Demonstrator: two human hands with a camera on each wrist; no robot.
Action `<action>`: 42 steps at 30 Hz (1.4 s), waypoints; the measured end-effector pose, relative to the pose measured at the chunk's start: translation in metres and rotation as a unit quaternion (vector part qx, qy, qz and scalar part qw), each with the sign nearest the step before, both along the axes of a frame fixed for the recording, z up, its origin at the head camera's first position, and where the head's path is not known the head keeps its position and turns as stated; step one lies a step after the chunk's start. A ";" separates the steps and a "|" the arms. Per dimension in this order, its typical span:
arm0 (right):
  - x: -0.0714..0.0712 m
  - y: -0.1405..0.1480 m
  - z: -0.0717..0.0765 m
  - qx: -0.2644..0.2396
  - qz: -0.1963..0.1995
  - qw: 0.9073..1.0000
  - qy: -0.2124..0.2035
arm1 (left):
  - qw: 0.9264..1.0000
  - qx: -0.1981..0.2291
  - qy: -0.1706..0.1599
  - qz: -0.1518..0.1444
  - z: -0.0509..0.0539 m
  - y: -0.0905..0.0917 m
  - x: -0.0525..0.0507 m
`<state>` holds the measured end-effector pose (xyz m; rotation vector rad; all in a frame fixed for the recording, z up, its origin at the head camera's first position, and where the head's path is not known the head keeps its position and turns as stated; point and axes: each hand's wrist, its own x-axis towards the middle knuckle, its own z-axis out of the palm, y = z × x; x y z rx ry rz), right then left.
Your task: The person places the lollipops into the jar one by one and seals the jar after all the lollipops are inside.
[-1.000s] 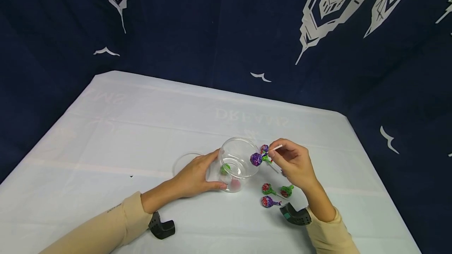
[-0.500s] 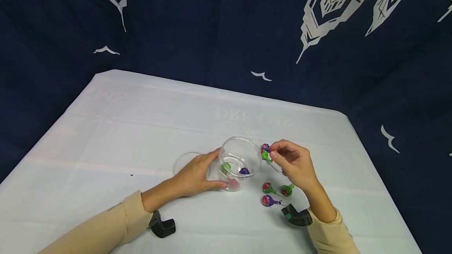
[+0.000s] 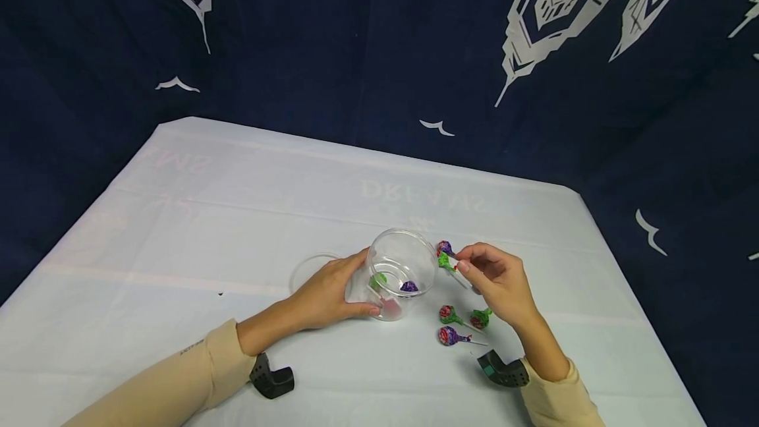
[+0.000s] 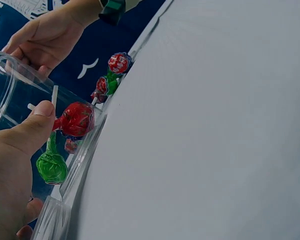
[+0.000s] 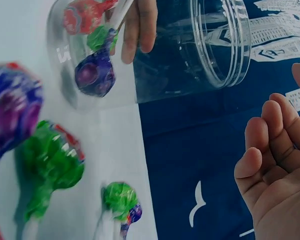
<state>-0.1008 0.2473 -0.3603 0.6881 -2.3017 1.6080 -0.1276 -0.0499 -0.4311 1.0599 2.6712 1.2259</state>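
The clear jar [image 5: 170,65] is standing on the table [image 3: 237,216] with lollipops [image 5: 95,77] lying inside, probably light, stiff and slick, best held round its wall, where the left hand [image 3: 326,293] is gripping. The right hand [image 3: 501,282], loosely bent and empty, is hovering beside loose lollipops [image 3: 444,261], likely easiest pinched by their sticks.

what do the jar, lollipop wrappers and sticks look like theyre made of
Jar: probably plastic, smooth, glossy and clear; the blue backdrop shows through and highlights run along it. Glass can't be ruled out.
Wrappers: shiny printed film, likely plastic; they crinkle and catch highlights.
Sticks: plain white, rather matte; paper or plastic, I can't tell which.
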 end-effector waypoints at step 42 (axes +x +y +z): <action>0.000 0.023 -0.034 0.017 -0.073 0.997 0.016 | 1.000 0.003 0.008 0.000 -0.001 0.001 0.001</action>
